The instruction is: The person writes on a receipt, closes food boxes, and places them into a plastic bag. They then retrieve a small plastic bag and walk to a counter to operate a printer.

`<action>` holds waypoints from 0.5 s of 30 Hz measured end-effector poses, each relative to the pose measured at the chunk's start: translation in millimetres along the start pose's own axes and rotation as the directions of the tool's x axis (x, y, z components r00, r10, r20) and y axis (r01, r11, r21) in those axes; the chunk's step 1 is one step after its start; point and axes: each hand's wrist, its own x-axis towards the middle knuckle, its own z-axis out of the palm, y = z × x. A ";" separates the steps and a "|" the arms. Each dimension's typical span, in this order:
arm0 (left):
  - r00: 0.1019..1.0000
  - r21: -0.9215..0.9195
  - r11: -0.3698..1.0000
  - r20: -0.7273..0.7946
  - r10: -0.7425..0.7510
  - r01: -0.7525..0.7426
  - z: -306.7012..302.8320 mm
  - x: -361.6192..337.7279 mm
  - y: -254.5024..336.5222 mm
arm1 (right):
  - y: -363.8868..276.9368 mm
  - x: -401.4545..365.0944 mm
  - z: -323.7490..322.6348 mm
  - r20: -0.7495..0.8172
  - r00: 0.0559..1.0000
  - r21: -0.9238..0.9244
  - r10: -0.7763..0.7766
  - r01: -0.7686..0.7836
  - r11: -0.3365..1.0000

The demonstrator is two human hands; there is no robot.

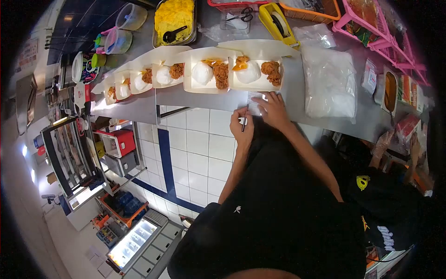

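My left hand is closed around a slim dark pen, its upper end close to the counter's front edge. My right hand lies flat with fingers stretched over a small white slip of paper, holding it against the metal counter. Just beyond the paper is an open white food box with a mound of rice and a piece of fried chicken. More boxes like it, such as the neighbouring box, stand in a row to the left, lids folded back.
Behind the boxes sit a tray of yellow food with a black spoon, scissors and a yellow tape dispenser. Clear plastic bags lie to the right, near pink baskets. Another person in black stands close on the right.
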 end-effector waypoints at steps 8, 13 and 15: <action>0.997 0.027 1.000 0.071 -0.011 0.009 2.8 -2.3 -6.7 | -2.2 0.7 -0.9 -0.037 0.999 0.030 -0.009 0.010 0.999; 0.998 0.016 0.998 0.018 -0.058 0.058 3.4 -3.1 -4.6 | -2.0 0.4 0.2 -0.038 0.999 0.010 -0.008 0.008 1.000; 0.996 -0.006 0.996 -0.027 -0.089 0.088 4.0 -4.7 -2.9 | -0.6 1.1 0.5 -0.025 1.000 -0.004 -0.002 0.002 1.000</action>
